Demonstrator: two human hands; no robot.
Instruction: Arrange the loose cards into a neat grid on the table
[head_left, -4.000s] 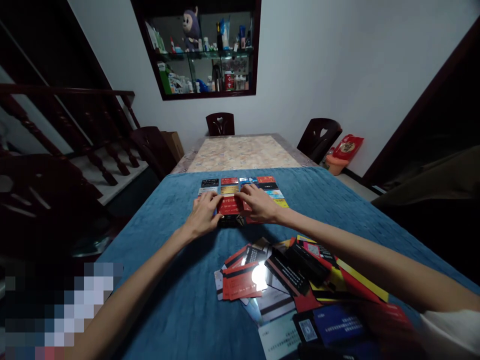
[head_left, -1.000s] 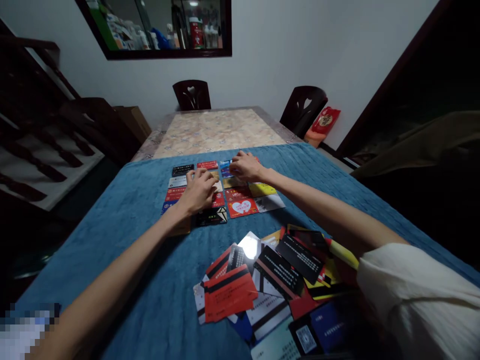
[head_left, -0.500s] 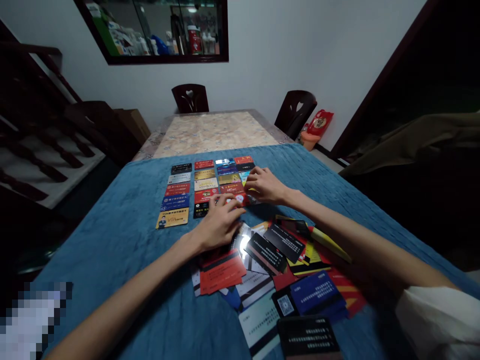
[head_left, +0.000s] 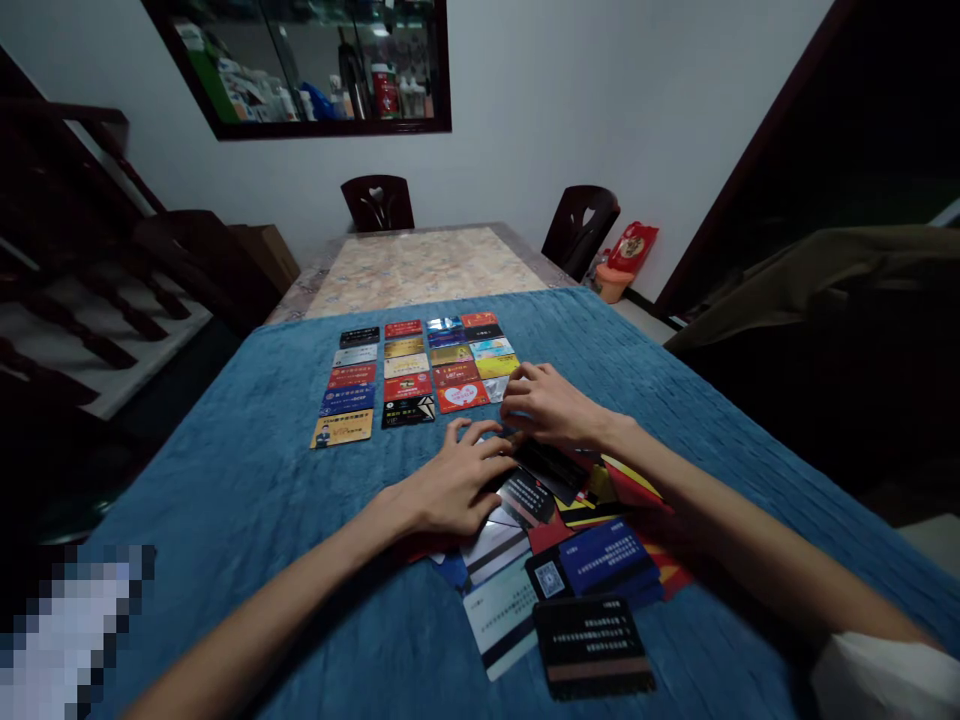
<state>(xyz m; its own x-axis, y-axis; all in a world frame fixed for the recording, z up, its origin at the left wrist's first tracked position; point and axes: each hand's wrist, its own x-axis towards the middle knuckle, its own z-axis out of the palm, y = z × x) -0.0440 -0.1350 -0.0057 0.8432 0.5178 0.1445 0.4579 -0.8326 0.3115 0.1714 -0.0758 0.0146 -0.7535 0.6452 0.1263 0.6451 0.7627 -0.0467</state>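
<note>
My left hand (head_left: 463, 478) lies palm down over the upper left of a loose pile of cards, its fingers apart and lightly bent. Close to it, my right hand (head_left: 553, 405) is over the pile's far edge, fingers bent down and a little apart, with no card visibly gripped. The pile holds a black card (head_left: 594, 645), a pale card (head_left: 501, 615) and blue cards (head_left: 609, 560). Beyond my hands, cards lie face up in columns, among them a heart card (head_left: 460, 396), a yellow VIP card (head_left: 342, 429) and a silver card (head_left: 496, 389) near my right fingers.
A blue cloth (head_left: 247, 480) covers the near part of the table, and a patterned tabletop (head_left: 435, 262) shows beyond it. Dark chairs (head_left: 377, 203) stand at the far end. At the far right, a red bag (head_left: 634, 246) rests by an orange bin (head_left: 613, 283).
Both hands have drawn back from the card columns to the loose pile. The heart card and the lower cards of the right columns are uncovered; the left hand now hides the pile's red cards.
</note>
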